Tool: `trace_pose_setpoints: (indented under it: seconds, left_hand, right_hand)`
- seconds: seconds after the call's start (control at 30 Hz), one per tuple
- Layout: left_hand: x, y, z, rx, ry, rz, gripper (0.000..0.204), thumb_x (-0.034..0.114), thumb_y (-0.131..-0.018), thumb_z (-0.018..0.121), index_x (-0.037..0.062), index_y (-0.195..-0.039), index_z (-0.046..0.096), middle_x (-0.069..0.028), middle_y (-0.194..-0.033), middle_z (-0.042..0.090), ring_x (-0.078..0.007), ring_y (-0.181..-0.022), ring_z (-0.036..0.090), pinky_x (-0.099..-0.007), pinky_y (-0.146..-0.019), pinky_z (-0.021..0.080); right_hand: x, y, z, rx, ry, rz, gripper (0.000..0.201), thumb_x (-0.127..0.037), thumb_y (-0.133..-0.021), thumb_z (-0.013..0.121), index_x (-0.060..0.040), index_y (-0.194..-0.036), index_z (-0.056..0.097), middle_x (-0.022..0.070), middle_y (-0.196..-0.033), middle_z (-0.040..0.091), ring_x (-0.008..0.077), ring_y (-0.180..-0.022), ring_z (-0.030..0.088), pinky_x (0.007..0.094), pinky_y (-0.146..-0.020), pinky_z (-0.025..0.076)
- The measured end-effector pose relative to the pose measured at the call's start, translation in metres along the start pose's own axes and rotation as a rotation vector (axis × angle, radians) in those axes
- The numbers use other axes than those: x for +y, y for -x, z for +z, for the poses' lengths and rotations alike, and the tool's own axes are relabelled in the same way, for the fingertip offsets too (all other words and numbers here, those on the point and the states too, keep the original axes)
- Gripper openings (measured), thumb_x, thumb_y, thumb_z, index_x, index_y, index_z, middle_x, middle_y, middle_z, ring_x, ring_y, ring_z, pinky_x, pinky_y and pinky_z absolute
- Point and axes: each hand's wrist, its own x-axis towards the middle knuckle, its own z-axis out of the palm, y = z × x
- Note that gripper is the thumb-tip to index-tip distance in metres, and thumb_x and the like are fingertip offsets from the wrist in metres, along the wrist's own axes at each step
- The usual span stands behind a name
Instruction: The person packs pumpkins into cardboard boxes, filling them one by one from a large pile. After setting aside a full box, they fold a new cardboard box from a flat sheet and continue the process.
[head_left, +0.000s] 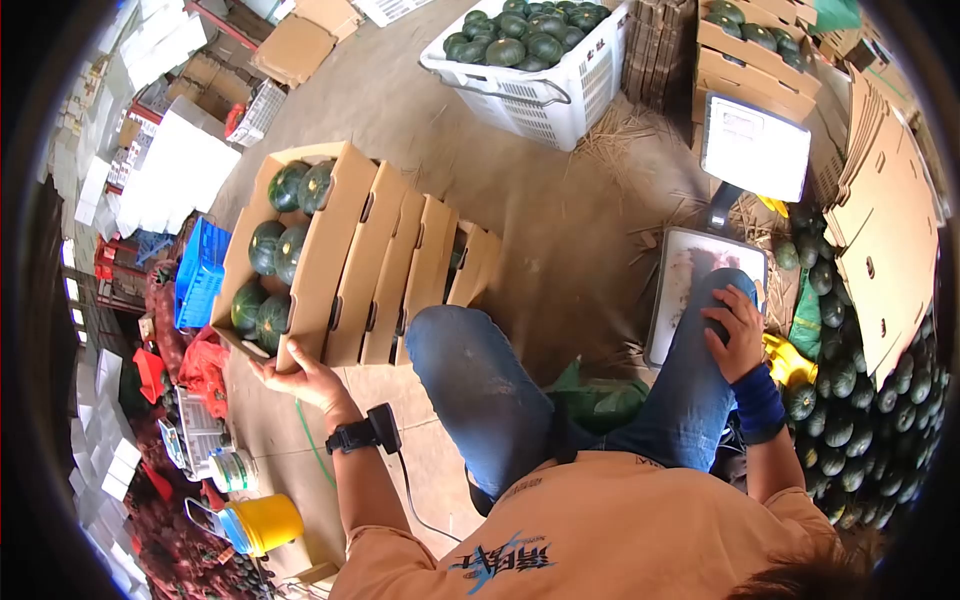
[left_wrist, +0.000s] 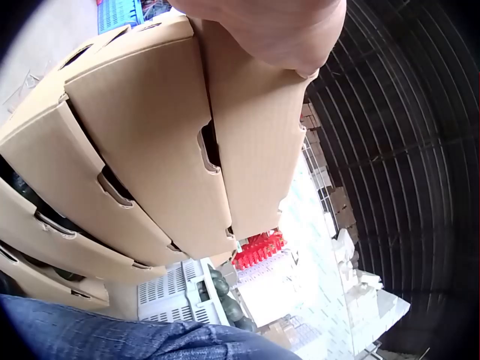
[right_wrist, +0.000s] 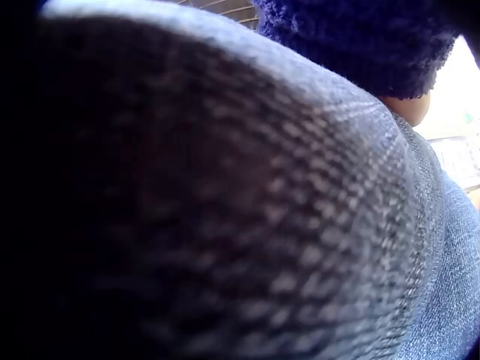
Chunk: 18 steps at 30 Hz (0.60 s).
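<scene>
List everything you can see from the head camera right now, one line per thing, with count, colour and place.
cardboard boxes: row of about five, tan, on the floor ahead; nearest-left one open
squashes in open box: six, dark green, in three pairs
white crate: one, full of green squashes, top centre
scale: one, grey platform with white display, right of centre
squash pile: many, dark green, far right
flat cartons: stack, tan, right edge
blue crate: one, left of boxes
yellow bucket: one, lower left
left hand: grips the open box's near corner
right hand: fingers relaxed, rests on the right knee
</scene>
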Motion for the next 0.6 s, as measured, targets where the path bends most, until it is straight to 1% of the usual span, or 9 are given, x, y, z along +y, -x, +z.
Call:
trace_pose_setpoints:
  seconds: [0.03, 0.1, 0.2, 0.3, 0.33, 0.37, 0.43, 0.57, 0.6]
  left_hand:
    - [0.000, -0.002, 0.002, 0.008, -0.008, 0.017, 0.050, 0.027, -0.087, 0.065, -0.0005, -0.117, 0.037, -0.0195, -0.138, 0.028, -0.0302, -0.120, 0.036, -0.0444, -0.105, 0.030]
    - [-0.005, -0.005, 0.008, -0.021, 0.060, 0.020, 0.041, 0.025, -0.087, 0.064, -0.0001, -0.107, 0.039, -0.0252, -0.142, 0.025, -0.0375, -0.131, 0.027, -0.0479, -0.109, 0.023]
    - [-0.030, -0.020, 0.032, -0.032, 0.075, 0.096, 0.039, 0.023, -0.087, 0.063, -0.0020, -0.106, 0.039, -0.0279, -0.141, 0.026, -0.0388, -0.132, 0.026, -0.0487, -0.109, 0.021]
    - [-0.045, -0.036, 0.060, -0.073, 0.025, 0.054, 0.035, 0.021, -0.087, 0.063, -0.0015, -0.105, 0.042, -0.0271, -0.141, 0.025, -0.0388, -0.132, 0.025, -0.0480, -0.108, 0.022]
    - [-0.043, -0.042, 0.069, -0.102, 0.042, 0.028, 0.033, 0.020, -0.088, 0.062, -0.0006, -0.106, 0.043, -0.0267, -0.142, 0.023, -0.0396, -0.133, 0.023, -0.0477, -0.107, 0.023]
    - [-0.050, -0.048, 0.081, -0.116, 0.033, 0.059, 0.032, 0.018, -0.088, 0.062, 0.0001, -0.107, 0.044, -0.0269, -0.143, 0.020, -0.0401, -0.132, 0.023, -0.0469, -0.106, 0.025]
    - [-0.048, -0.061, 0.105, -0.142, 0.037, 0.025, 0.031, 0.018, -0.089, 0.061, -0.0009, -0.107, 0.044, -0.0267, -0.142, 0.020, -0.0403, -0.132, 0.023, -0.0462, -0.105, 0.027]
    - [-0.071, -0.086, 0.176, -0.142, -0.069, 0.022, 0.026, 0.020, -0.091, 0.057, 0.0035, -0.108, 0.048, -0.0256, -0.142, 0.021, -0.0405, -0.129, 0.029, -0.0471, -0.102, 0.033]
    - [-0.052, -0.093, 0.179, -0.241, -0.296, -0.072, 0.024, 0.019, -0.089, 0.059, 0.0060, -0.108, 0.050, -0.0240, -0.142, 0.023, -0.0372, -0.127, 0.034, -0.0456, -0.099, 0.037]
  right_hand:
    - [0.001, -0.001, 0.003, 0.000, -0.001, -0.002, 0.029, -0.010, -0.066, 0.067, -0.0116, -0.096, 0.065, 0.0076, -0.120, 0.055, 0.0299, -0.123, 0.044, 0.0429, -0.099, 0.033]
    - [0.003, -0.002, 0.007, -0.003, 0.002, -0.013, 0.029, -0.009, -0.066, 0.067, -0.0116, -0.095, 0.065, 0.0074, -0.119, 0.055, 0.0297, -0.123, 0.044, 0.0429, -0.099, 0.033]
    - [0.004, -0.004, 0.013, -0.022, 0.007, -0.025, 0.027, -0.009, -0.067, 0.066, -0.0120, -0.094, 0.065, 0.0071, -0.119, 0.055, 0.0295, -0.123, 0.044, 0.0430, -0.099, 0.033]
    - [0.005, -0.008, 0.015, -0.025, 0.011, -0.027, 0.026, -0.009, -0.067, 0.066, -0.0124, -0.093, 0.066, 0.0070, -0.119, 0.055, 0.0292, -0.123, 0.044, 0.0431, -0.099, 0.033]
    - [0.004, -0.008, 0.015, -0.021, 0.014, -0.029, 0.026, -0.009, -0.067, 0.066, -0.0126, -0.093, 0.066, 0.0069, -0.119, 0.055, 0.0291, -0.123, 0.043, 0.0431, -0.099, 0.033]
    - [0.004, -0.008, 0.015, -0.015, 0.017, -0.029, 0.026, -0.009, -0.067, 0.066, -0.0127, -0.093, 0.066, 0.0068, -0.119, 0.055, 0.0290, -0.123, 0.043, 0.0430, -0.099, 0.033]
    - [0.007, -0.006, 0.016, -0.001, 0.026, -0.036, 0.027, -0.009, -0.066, 0.067, -0.0127, -0.093, 0.066, 0.0069, -0.118, 0.056, 0.0292, -0.123, 0.044, 0.0428, -0.099, 0.033]
    - [0.008, -0.006, 0.019, 0.034, 0.006, -0.052, 0.029, -0.008, -0.063, 0.068, -0.0118, -0.092, 0.067, 0.0078, -0.117, 0.057, 0.0308, -0.121, 0.045, 0.0428, -0.099, 0.034]
    - [0.008, -0.007, 0.019, 0.040, 0.003, -0.059, 0.029, -0.007, -0.063, 0.068, -0.0116, -0.091, 0.067, 0.0080, -0.117, 0.057, 0.0311, -0.121, 0.045, 0.0429, -0.099, 0.034]
